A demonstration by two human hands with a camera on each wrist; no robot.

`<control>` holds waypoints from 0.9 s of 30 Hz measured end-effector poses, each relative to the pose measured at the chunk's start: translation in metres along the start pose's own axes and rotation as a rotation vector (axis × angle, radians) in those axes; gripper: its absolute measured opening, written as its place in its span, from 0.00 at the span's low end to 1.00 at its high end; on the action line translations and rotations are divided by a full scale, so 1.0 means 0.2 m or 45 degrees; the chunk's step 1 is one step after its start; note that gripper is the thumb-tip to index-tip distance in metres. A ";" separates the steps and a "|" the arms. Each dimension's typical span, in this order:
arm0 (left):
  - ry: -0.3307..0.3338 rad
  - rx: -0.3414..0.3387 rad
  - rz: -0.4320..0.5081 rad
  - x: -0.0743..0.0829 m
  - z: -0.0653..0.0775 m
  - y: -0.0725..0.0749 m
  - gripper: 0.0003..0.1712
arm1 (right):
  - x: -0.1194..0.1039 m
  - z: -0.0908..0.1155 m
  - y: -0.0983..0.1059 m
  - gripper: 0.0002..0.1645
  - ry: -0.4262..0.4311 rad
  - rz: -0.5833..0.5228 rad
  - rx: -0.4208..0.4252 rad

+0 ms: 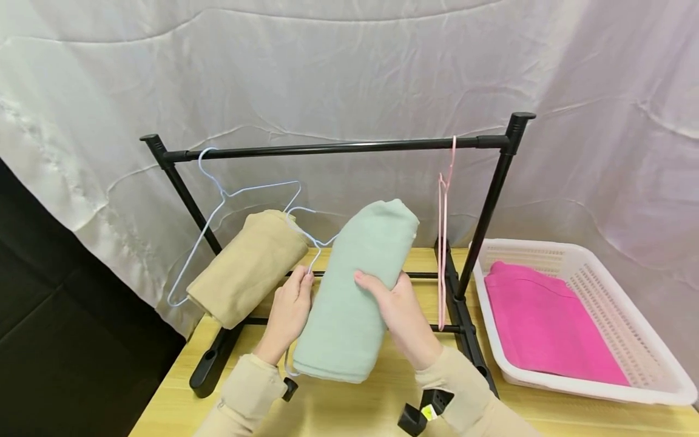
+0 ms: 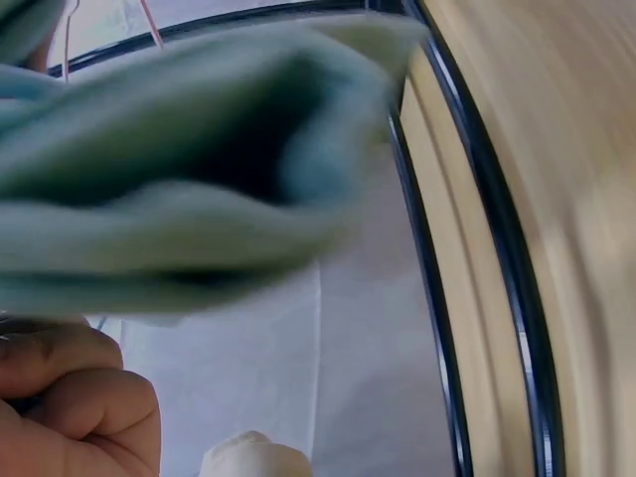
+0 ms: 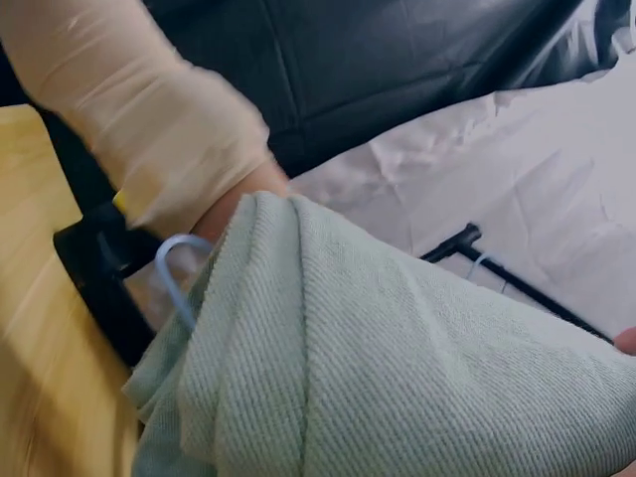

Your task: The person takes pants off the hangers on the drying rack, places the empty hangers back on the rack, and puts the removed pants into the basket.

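In front of the rack, my left hand grips a light-blue wire hanger, its hook pointing up and to the left. A folded mint-green cloth lies over this hanger, covering much of it. My right hand holds the cloth's right side, thumb on top and fingers hidden beneath. Rounded folds of the cloth fill the right wrist view, with a hanger end poking out. Curled left fingers show under the blurred cloth in the left wrist view.
A black rack stands on the wooden table. On its left, a blue hanger bears a folded khaki cloth; on its right hangs a bare pink hanger. A white basket at right contains a folded pink cloth.
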State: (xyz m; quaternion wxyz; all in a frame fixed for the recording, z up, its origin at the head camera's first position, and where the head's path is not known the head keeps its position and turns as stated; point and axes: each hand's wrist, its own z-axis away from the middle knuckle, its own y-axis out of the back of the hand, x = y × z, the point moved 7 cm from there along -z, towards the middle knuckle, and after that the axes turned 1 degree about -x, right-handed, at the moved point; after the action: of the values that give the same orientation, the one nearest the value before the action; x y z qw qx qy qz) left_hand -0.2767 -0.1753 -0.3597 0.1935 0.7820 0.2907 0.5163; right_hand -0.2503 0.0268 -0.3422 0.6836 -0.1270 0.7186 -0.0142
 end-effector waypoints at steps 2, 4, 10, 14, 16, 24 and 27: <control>0.019 0.001 0.006 -0.01 0.01 0.00 0.14 | -0.03 0.02 -0.01 0.28 0.009 -0.006 -0.022; 0.034 -0.001 0.009 -0.03 0.01 0.01 0.15 | -0.05 0.04 -0.02 0.28 0.018 -0.018 -0.041; -0.010 0.021 0.044 -0.05 0.02 0.01 0.16 | -0.10 0.07 -0.03 0.27 0.017 -0.068 -0.036; -0.098 0.052 0.102 -0.05 0.03 0.02 0.17 | -0.13 0.10 -0.04 0.26 0.029 -0.123 -0.057; -0.120 0.046 0.117 -0.05 0.04 0.02 0.18 | -0.15 0.11 -0.04 0.25 0.034 -0.151 -0.072; -0.165 0.048 0.078 -0.58 -0.10 -0.21 0.13 | -0.22 0.15 -0.05 0.27 0.030 -0.218 -0.087; -0.143 0.013 0.050 -0.61 -0.11 -0.22 0.12 | -0.25 0.17 -0.05 0.27 0.041 -0.217 -0.084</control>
State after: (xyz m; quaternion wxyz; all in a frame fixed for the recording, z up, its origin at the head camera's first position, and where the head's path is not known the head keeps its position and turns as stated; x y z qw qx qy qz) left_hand -0.3451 -0.2210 -0.4622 0.1953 0.8163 0.2665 0.4738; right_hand -0.2133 0.0324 -0.2935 0.6638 -0.2098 0.7161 -0.0505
